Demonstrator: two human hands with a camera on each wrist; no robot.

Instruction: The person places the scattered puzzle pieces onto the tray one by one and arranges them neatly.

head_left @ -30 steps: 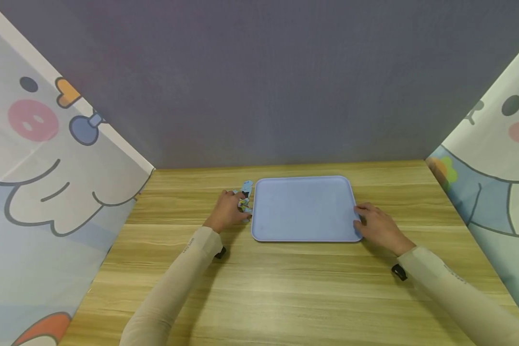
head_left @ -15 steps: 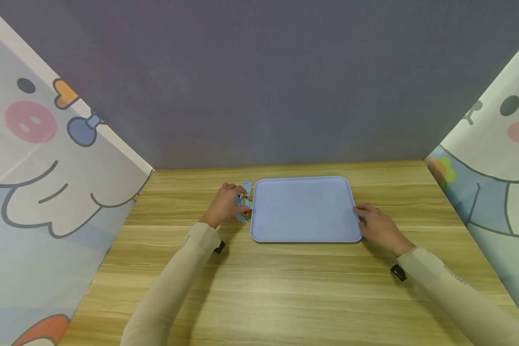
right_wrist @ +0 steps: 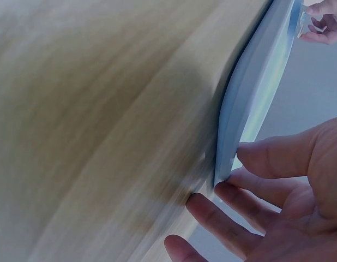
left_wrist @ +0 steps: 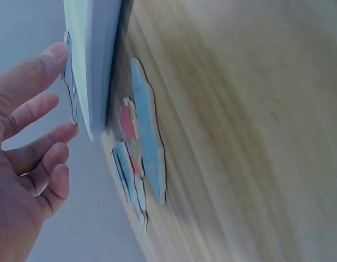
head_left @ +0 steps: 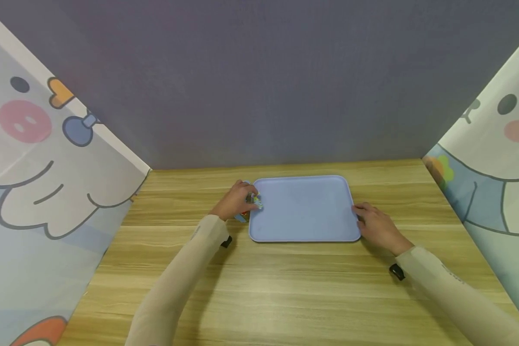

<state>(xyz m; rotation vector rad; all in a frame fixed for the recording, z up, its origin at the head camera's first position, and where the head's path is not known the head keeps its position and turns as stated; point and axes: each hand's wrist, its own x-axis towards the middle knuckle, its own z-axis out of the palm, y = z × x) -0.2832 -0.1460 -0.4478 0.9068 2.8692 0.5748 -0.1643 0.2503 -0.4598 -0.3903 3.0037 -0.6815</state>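
Between thumb and fingertips, my left hand (head_left: 234, 203) pinches a thin jigsaw puzzle piece (head_left: 257, 202), patterned in light blue with some yellow. The left wrist view shows this piece (left_wrist: 69, 82) edge-on, raised over the rim of the light blue tray (head_left: 302, 209). Several other flat puzzle pieces (left_wrist: 149, 131), blue and red, lie on the table just outside the tray's left side. My right hand (head_left: 379, 228) holds the tray's right edge: the thumb rests on the rim (right_wrist: 239, 117), with fingertips against the outer side and close to the tabletop.
Under everything is a wood-grain table (head_left: 285, 288). A dark grey panel (head_left: 277, 86) rises along its far edge. Cartoon-printed sheets (head_left: 82, 192) flank it at left and right.
My left hand has picked up one puzzle piece from beside the tray and moved right with it, over the tray's left rim. The right hand stays on the tray edge.
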